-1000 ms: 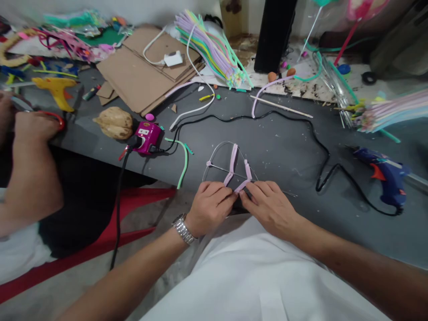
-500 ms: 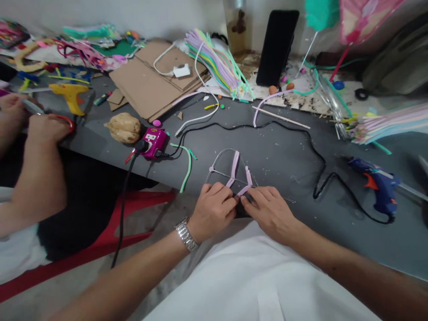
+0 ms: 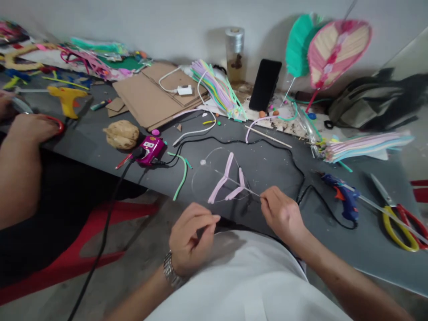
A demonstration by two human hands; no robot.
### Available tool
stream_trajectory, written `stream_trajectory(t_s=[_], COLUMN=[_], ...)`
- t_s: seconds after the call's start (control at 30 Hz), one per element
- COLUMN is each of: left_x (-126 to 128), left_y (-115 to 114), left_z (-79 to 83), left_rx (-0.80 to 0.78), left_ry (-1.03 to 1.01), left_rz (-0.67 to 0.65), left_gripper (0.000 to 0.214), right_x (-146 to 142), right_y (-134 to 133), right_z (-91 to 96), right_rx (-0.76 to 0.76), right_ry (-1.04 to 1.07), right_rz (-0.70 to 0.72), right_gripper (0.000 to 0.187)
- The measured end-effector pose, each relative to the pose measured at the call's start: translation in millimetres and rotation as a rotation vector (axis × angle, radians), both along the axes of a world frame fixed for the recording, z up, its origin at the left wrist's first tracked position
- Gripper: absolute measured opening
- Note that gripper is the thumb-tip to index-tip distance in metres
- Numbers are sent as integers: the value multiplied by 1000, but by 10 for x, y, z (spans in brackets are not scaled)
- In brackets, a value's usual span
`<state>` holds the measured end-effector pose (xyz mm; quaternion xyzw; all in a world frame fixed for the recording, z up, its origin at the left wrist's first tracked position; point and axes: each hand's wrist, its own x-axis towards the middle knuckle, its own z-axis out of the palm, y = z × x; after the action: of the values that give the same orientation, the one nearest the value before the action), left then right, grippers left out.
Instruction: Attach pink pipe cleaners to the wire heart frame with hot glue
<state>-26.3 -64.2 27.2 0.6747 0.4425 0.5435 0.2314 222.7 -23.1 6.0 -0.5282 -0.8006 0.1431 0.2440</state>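
Note:
A thin wire frame [image 3: 193, 180], bent into a rounded leaf-like loop with a straight stem, is over the grey table. Two lilac pipe cleaners [image 3: 228, 166] are bent into V shapes across its stem, and a small pale knob [image 3: 203, 162] shows at its far left. My right hand [image 3: 282, 211] is closed around the wire stem at the right end of the frame. Nearer to me, at the table's edge, my left hand [image 3: 192, 238] is loosely curled and apart from the frame, with nothing visible in it; a metal watch [image 3: 172, 269] is on its wrist.
Right of me lie a blue glue gun [image 3: 344, 196] with its black cord and scissors [image 3: 394, 218]. A purple power socket [image 3: 150, 149], green pipe cleaner [image 3: 182, 178], cardboard [image 3: 143, 98] and pipe-cleaner bundles [image 3: 217, 89] surround the work. At left, another person's hand [image 3: 31, 129] holds red-handled scissors.
My left hand has let go of the lilac pipe cleaner and drawn back toward me. My right hand has moved right onto the wire stem. The view has tilted up.

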Motion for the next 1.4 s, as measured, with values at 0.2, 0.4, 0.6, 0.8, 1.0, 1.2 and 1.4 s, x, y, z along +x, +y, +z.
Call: stream_trajectory(t_s=[0.2, 0.4, 0.6, 0.8, 1.0, 1.2, 1.4], left_x=[381, 819, 887, 832, 858, 855, 750], left_y=[269, 537, 528, 542, 507, 526, 615], left_z=[-51, 34, -16, -81, 22, 8, -38], left_rx=[-803, -1006, -1009, -843, -813, -816, -757], left_ry=[-401, -811, -787, -639, -537, -535, -633], left_rz=[-90, -315, -232, -109, -123, -147, -37], left_gripper=[21, 36, 35, 26, 23, 22, 18], right_x=[-92, -254, -164, -43, -53, -19, 35], right_y=[-1, -129, -158, 18, 161, 178, 210], right_z=[157, 98, -15, 194, 276, 217, 116], right_rx=[-817, -1034, -1002, -511, -478, -586, -635], right_ry=[1064, 1468, 1319, 1140, 1276, 1340, 1437], right_rz=[-7, 46, 7, -320, -355, -368, -352], right_gripper=[35, 43, 40, 30, 32, 33, 29])
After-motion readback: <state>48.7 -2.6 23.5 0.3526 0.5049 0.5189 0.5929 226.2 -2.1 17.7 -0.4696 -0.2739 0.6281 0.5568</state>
